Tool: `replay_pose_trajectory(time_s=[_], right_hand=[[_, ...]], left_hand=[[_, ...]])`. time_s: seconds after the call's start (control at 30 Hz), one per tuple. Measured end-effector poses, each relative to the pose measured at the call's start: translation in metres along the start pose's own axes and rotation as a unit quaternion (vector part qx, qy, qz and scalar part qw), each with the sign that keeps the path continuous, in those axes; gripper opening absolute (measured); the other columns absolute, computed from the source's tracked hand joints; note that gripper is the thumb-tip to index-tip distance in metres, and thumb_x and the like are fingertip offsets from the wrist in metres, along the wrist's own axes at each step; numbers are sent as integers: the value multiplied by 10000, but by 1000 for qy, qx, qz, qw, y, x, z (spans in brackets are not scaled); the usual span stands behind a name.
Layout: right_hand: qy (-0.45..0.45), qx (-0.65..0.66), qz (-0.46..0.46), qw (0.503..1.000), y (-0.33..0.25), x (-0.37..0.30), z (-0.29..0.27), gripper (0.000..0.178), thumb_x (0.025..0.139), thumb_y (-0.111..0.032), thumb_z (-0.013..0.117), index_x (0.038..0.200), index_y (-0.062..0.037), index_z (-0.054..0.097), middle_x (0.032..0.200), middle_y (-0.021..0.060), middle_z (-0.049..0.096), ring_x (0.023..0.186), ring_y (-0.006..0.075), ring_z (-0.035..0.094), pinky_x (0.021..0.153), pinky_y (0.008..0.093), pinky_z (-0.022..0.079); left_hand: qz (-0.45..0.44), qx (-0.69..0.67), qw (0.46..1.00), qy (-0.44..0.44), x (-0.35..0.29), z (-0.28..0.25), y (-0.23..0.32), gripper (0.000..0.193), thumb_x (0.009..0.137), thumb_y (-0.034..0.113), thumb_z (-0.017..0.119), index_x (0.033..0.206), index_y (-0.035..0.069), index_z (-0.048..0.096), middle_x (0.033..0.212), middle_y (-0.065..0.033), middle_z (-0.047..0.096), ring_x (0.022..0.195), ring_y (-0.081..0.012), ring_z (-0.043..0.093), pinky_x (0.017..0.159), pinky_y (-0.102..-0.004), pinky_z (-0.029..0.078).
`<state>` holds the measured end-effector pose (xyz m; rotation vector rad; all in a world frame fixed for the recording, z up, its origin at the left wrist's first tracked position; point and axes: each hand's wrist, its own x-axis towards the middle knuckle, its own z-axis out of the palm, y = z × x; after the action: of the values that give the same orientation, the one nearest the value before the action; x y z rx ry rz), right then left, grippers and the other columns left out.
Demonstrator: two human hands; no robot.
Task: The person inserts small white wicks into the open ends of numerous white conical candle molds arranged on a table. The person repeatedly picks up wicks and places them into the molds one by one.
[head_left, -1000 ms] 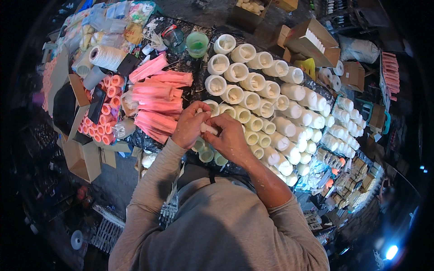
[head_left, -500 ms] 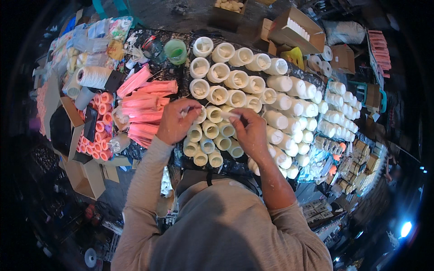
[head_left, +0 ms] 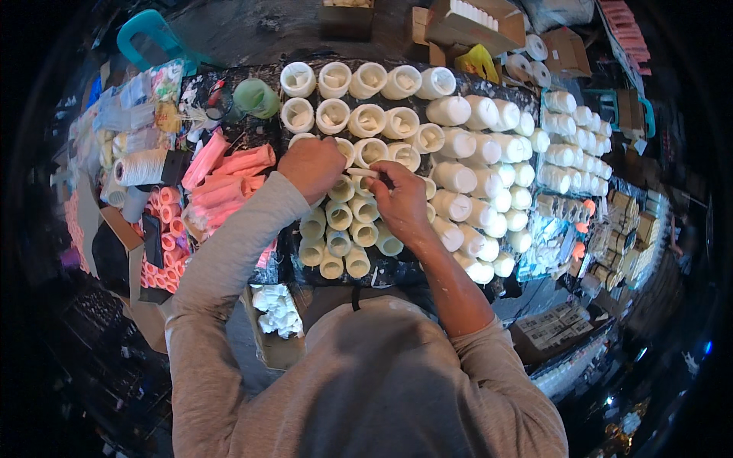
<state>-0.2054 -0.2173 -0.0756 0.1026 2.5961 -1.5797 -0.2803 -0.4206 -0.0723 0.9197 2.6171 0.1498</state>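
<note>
Rows of white plastic cups lie on the dark table before me. My left hand (head_left: 311,166) is closed over the near-left cups, back upward; its curled fingertips are hidden, and so is anything in them. My right hand (head_left: 402,200) pinches a short white strip (head_left: 362,172) between thumb and fingers, just above the cups. Farther off, the open cups (head_left: 368,120) have white pieces inside. Nearer my body, the cream-coloured cups (head_left: 338,216) look hollow. To the right, white cylinders (head_left: 458,175) lie close together.
Pink tubes (head_left: 221,191) are piled left of my left arm, beside a spool of white thread (head_left: 141,168). A green cup (head_left: 256,98) stands at the far left. Cardboard boxes (head_left: 475,24) sit beyond the table. A box of white scraps (head_left: 279,313) is by my waist.
My left hand has turned over and reached farther out among the cups. The right hand has moved slightly left, still pinching the white strip. The whole view has shifted.
</note>
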Motion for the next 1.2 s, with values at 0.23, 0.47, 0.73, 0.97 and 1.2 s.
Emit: replay_pose_trajectory(time_s=[0.23, 0.47, 0.73, 0.97, 1.2], right_hand=[[25, -52, -87, 994, 11, -1, 9, 197, 906, -77, 755, 1081, 5, 716, 1015, 191, 727, 904, 367, 713, 797, 413, 568], [27, -72, -120, 990, 9, 0, 11, 178, 920, -89, 744, 1073, -3, 715, 1019, 167, 727, 903, 363, 707, 804, 428, 571], [-17, -189, -192, 963, 15, 24, 41, 94, 897, -126, 703, 953, -57, 670, 906, 121, 667, 883, 327, 673, 746, 458, 554], [-30, -177, -165, 970, 19, 21, 44, 159, 901, -138, 718, 1030, -48, 695, 959, 145, 687, 907, 352, 676, 771, 468, 548], [-89, -24, -60, 994, -22, -11, 14, 300, 924, -137, 760, 1193, -17, 702, 1019, 132, 715, 859, 244, 709, 745, 361, 566]], left_hand=[[61, -6, 998, -31, -1, -1, -5, 133, 860, 129, 656, 940, 42, 717, 981, -176, 691, 847, -363, 734, 732, -486, 596], [24, 27, 999, 33, 5, -5, -3, 159, 873, 127, 644, 991, 46, 712, 1002, -162, 685, 873, -349, 733, 749, -473, 603], [25, -8, 998, 55, 11, -3, -12, 139, 864, 107, 649, 982, 53, 699, 986, -130, 675, 877, -342, 723, 744, -470, 592], [18, -24, 997, 77, 11, 2, -16, 106, 873, 109, 652, 951, 44, 683, 962, -141, 668, 856, -355, 713, 735, -475, 581], [-42, -235, 948, 212, -39, -9, 0, 149, 966, 145, 672, 1025, 9, 681, 892, -146, 684, 790, -324, 699, 683, -430, 554]])
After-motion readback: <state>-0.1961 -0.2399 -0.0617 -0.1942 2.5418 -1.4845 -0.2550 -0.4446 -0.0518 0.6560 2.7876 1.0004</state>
